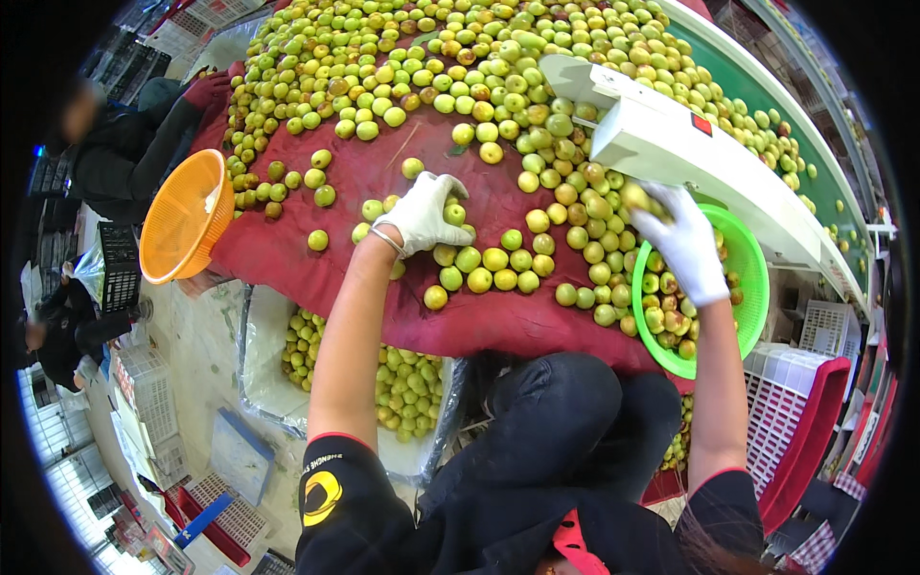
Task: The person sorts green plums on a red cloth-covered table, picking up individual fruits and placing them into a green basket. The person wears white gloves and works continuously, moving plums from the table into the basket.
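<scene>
My left hand point(425, 215), in a white glove with a bangle at the wrist, curls around a green jujube fruit point(453, 214) low over the dark red cloth point(345, 277). More green and yellow fruits lie close to it. To the right, my right hand point(675, 230), gloved too, has a yellowish fruit point(635, 198) between thumb and fingers. It is above the left rim of a bright green plastic basket point(755, 287), which holds reddish-brown fruits point(668, 316). A large spread of green fruits point(402, 43) covers the far part of the cloth.
A white machine housing point(690, 144) stands at the right beside a green conveyor belt point(762, 93). An orange basket point(183, 215) is at the cloth's left edge. Below the edge, a plastic-lined crate point(262, 345) holds fruits. Co-workers point(122, 158) are at the left; white crates point(783, 402) stand at the right.
</scene>
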Demonstrator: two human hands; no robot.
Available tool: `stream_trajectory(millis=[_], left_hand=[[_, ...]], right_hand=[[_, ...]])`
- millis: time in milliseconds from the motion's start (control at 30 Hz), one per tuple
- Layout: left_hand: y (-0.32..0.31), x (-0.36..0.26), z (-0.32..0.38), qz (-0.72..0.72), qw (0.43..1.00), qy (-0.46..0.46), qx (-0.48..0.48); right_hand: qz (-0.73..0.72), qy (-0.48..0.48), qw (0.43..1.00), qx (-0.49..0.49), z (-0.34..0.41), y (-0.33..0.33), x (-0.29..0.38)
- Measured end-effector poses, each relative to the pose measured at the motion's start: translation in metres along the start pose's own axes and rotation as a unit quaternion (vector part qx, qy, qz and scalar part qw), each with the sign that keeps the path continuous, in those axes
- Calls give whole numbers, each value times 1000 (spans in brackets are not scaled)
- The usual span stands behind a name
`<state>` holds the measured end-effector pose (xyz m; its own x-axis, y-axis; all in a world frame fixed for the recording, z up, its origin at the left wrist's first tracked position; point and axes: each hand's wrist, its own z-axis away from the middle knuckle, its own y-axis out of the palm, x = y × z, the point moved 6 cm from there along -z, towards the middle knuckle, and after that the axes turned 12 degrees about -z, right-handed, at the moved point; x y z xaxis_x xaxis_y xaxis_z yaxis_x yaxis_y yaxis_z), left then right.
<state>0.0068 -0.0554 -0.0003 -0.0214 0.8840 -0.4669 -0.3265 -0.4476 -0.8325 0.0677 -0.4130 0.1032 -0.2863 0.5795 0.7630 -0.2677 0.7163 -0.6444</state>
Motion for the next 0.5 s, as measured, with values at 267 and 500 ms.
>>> stream_trajectory(millis=[267, 500], left_hand=[[-16, 10, 3, -72, 994, -53, -67], [-26, -37, -55, -117, 956, 6, -269]], right_hand=[[332, 107, 935, -68, 131, -97, -75], [72, -99, 990, -68, 44, -34, -35]])
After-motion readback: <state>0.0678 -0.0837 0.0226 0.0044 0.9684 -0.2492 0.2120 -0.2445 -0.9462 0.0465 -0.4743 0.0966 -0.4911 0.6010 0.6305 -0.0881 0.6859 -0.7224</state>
